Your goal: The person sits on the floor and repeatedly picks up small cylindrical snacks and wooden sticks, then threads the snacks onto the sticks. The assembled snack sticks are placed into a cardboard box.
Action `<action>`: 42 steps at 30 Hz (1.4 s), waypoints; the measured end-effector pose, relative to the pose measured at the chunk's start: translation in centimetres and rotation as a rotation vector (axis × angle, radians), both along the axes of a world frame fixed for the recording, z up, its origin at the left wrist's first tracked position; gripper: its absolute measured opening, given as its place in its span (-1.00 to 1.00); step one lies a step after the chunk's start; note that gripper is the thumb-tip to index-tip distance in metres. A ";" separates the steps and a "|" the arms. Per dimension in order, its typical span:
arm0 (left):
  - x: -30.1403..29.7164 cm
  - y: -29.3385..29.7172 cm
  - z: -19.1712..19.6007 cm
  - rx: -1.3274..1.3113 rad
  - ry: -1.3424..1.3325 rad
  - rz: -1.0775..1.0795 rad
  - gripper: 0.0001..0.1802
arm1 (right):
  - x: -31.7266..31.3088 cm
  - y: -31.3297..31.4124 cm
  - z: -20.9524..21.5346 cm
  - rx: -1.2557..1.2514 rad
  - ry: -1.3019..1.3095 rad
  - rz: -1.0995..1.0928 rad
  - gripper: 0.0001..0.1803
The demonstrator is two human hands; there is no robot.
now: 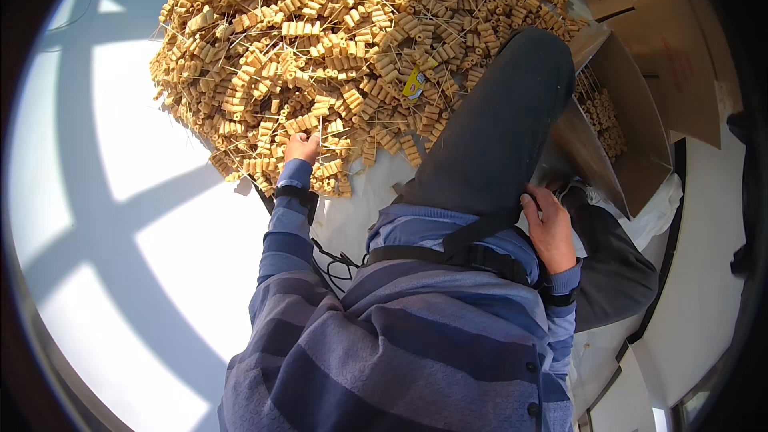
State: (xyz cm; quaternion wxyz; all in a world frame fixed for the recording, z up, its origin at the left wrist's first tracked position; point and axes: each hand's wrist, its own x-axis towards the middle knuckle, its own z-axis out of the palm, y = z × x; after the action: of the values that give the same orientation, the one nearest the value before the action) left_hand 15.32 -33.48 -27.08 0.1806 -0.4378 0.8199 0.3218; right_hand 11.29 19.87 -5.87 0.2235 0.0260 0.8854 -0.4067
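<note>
A large heap of tan, ridged, hollow rolls on thin sticks [264, 56] spreads across the upper middle. My left hand [302, 148] reaches into its near edge, fingers pinched together. A thin skewer [321, 125] rises from the fingertips; which roll it belongs to is hard to see among the others. My right hand [550, 228] rests by my hip against the dark trouser leg, holding nothing, with thumb and fingers apart. A small yellow packet [414, 83] lies on the heap near my raised knee.
An open cardboard box [640, 124] with skewered rolls [600, 112] packed inside stands right of my knee. More cardboard cartons [668, 40] are behind it. Clear plastic [652, 220] sits below the box. A black cable [340, 264] lies beside my waist.
</note>
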 end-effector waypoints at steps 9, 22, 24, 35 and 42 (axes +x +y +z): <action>-2.2 2.3 -6.9 0.416 -0.235 0.243 -0.79 | -0.3 -1.1 0.3 0.120 0.024 0.050 -0.71; 1.0 12.1 -16.7 0.046 -0.187 -0.060 -0.32 | -0.6 -2.3 0.7 0.187 -0.002 0.053 -0.71; 1.2 12.5 -17.1 0.045 -0.318 -0.194 -0.32 | -0.7 -2.5 0.6 0.187 -0.001 0.046 -0.71; -0.2 11.1 -16.6 0.406 -0.657 -0.771 -0.55 | -1.2 -2.7 1.4 0.184 -0.111 0.030 -0.70; 2.8 9.6 -1.8 0.813 -0.445 -0.029 -0.58 | -4.2 -3.1 5.7 -0.041 -0.064 -0.030 -0.73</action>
State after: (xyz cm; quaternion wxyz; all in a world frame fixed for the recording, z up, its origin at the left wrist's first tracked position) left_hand 18.16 -23.83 -28.88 0.5137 -0.3782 0.5746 0.5128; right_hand 7.08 16.74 -0.21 0.2458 0.0476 0.8688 -0.4273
